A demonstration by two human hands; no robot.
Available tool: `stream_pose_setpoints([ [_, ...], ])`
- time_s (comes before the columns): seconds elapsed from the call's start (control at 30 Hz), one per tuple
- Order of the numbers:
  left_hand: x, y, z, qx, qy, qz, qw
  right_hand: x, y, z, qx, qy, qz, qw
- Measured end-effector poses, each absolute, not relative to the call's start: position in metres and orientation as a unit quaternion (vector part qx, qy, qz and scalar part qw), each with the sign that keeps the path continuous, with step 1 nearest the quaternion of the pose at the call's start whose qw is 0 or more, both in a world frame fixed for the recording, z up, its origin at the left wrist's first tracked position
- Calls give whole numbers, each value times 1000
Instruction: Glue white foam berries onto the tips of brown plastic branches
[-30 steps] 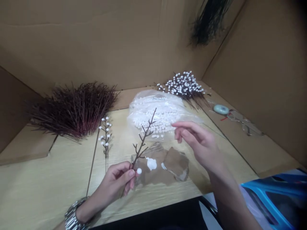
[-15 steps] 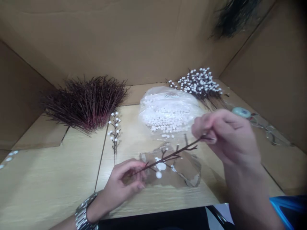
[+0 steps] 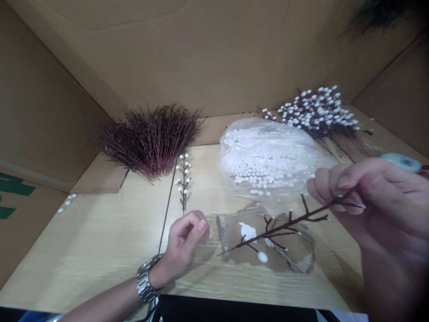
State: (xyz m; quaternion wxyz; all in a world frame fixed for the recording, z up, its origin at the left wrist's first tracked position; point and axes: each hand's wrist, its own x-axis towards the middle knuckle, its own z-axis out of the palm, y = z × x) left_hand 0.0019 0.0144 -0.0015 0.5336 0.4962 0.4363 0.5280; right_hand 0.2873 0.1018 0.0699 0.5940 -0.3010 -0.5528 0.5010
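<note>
Between the thumb and fingers of my right hand [image 3: 365, 192] is the end of a brown artificial twig [image 3: 278, 230], which slants down to the left. One white berry [image 3: 262, 257] sits on a lower side branch, and several other branch tips show small white dabs. Beneath the twig lies a torn piece of cardboard [image 3: 231, 243] bearing a patch of white paste [image 3: 248, 231]. My left hand [image 3: 189, 239], with a metal watch [image 3: 146, 279] at its wrist, is apart from the twig. Its fingers are curled closed, and nothing shows in them.
A clear plastic bag of white berries [image 3: 268, 156] stands behind the cardboard. Bare brown twigs [image 3: 150, 141] are heaped at back left, and berried twigs [image 3: 318, 109] at back right. One berried twig [image 3: 183, 179] lies near my left hand. Cardboard walls [image 3: 201, 53] enclose the table.
My left hand has let go of the twig's lower end and curled its fingers. My right hand still holds the other end. The view has shifted, so things appear farther right.
</note>
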Motion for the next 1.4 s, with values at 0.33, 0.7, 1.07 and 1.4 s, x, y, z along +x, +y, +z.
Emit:
stream_pose_setpoints([
  [0.33, 9, 26, 15, 239, 294, 542, 750, 282, 98, 68, -285, -554, 518, 586],
  [0.7, 4, 27, 11, 246, 302, 512, 765, 282, 98, 63, -285, -578, 502, 577],
  [1.07, 4, 30, 14, 174, 286, 499, 799, 283, 97, 64, -293, -584, 499, 569],
  [1.4, 1, 35, 18, 73, 229, 488, 839, 281, 98, 62, -292, -571, 518, 566],
])
